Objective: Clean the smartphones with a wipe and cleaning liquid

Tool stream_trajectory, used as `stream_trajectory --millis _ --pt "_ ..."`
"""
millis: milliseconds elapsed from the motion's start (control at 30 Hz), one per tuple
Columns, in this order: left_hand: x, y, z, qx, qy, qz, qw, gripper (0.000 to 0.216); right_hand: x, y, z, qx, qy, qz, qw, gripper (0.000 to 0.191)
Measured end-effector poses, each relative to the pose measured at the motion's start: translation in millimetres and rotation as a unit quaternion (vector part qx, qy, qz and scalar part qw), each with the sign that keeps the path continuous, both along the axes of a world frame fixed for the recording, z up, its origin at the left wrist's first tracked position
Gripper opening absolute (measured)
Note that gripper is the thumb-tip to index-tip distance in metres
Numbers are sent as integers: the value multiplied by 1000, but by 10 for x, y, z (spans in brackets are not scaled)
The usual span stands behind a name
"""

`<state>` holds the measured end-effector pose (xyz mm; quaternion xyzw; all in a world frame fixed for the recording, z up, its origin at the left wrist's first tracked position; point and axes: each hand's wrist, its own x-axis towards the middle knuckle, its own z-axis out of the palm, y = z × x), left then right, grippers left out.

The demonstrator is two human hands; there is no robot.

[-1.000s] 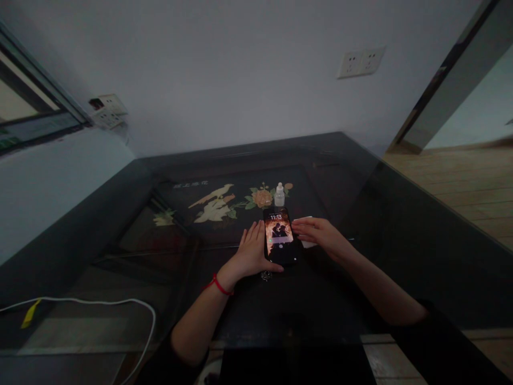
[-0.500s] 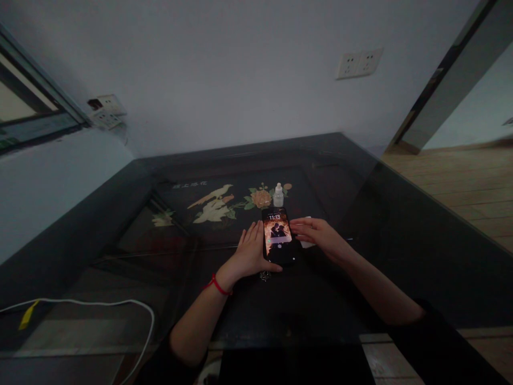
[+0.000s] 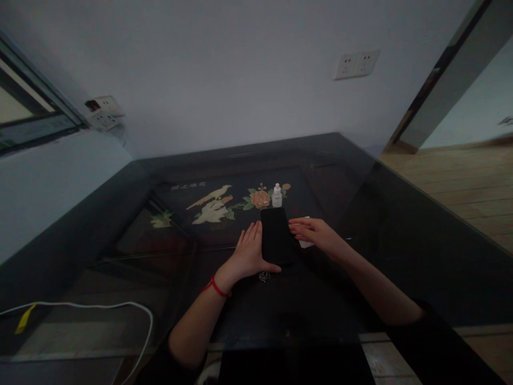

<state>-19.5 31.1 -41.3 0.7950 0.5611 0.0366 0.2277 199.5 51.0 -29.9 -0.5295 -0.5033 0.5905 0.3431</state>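
Observation:
A smartphone (image 3: 276, 235) with a dark screen lies flat on the dark glossy table (image 3: 168, 315). Against its left edge rests my left hand (image 3: 249, 255), fingers stretched out and thumb laid along the phone's bottom edge. My right hand (image 3: 316, 235) is at the right edge, its fingers extended toward the phone and apart from the thumb. Partly under the right hand is a flat white item (image 3: 306, 244), its kind hidden. A small silvery ornament (image 3: 264, 276) lies just below the phone, near my left thumb. Just beyond the phone's top stands a small white dropper bottle (image 3: 277, 196).
Bird and flower pictures (image 3: 210, 206) decorate the tabletop. A white cable (image 3: 100, 304) with a yellow tag (image 3: 24, 319) runs across the left front. Wall sockets (image 3: 356, 64) sit on the wall behind, with more sockets (image 3: 105, 112) by the window.
The phone's screen, lit with a clock and picture before, is now dark. Both hands stay nearly where they were; the view has shifted slightly.

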Motion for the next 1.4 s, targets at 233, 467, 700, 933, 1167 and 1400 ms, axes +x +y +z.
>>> stream_trajectory --millis 233,467,700,933,1167,1400 --pt "-35 68 2 18 -9 41 999 99 10 51 -95 20 -20 -32 999 35" --pt "86 129 -120 91 -93 140 982 60 -102 34 -134 14 31 -46 998 32" --pt "116 201 -122 62 -223 122 965 59 -63 -11 -50 13 75 -75 994 35" --pt "229 110 -83 -65 -448 118 884 62 -38 -20 68 40 60 -57 996 26" --pt "88 82 80 106 -294 127 941 42 -34 -53 109 16 69 0 997 16" --pt "13 25 241 155 -160 121 967 39 -11 -39 72 10 69 32 997 29"
